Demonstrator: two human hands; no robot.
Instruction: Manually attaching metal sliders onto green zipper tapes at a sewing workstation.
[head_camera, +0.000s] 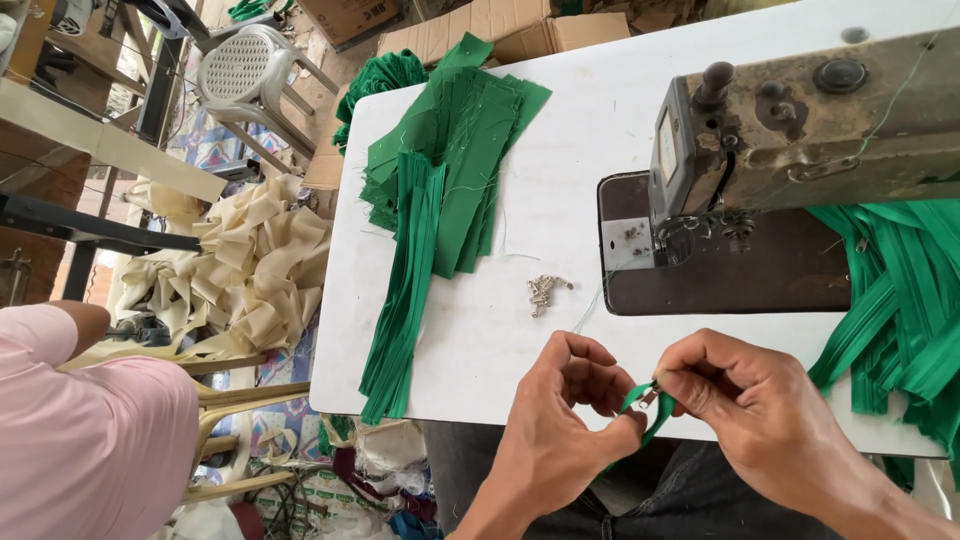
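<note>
From the head camera, both hands meet low over the near edge of the white bench. The left hand is curled closed, its fingertips pinching a short green zipper strip from the left. The right hand is closed too, thumb and forefinger nipping the same strip at its top, where a small metal slider seems to sit, though it is too small to be sure. The strip hangs between the two hands, just off the bench edge and above the person's dark trousers.

On the bench, up and left of the hands, lies a little heap of metal sliders, apart from both hands. Further left a long bundle of green zippers runs down toward the bench's near edge, partly overlapped by a fanned stack of green cloth pieces. An old, worn sewing machine stands at the right on its dark plate, and more green zippers pile beside and behind it.

Off the bench at the left, cream cloth scraps lie heaped on the floor, a white plastic chair stands behind them, and another person's pink sleeve fills the corner.
</note>
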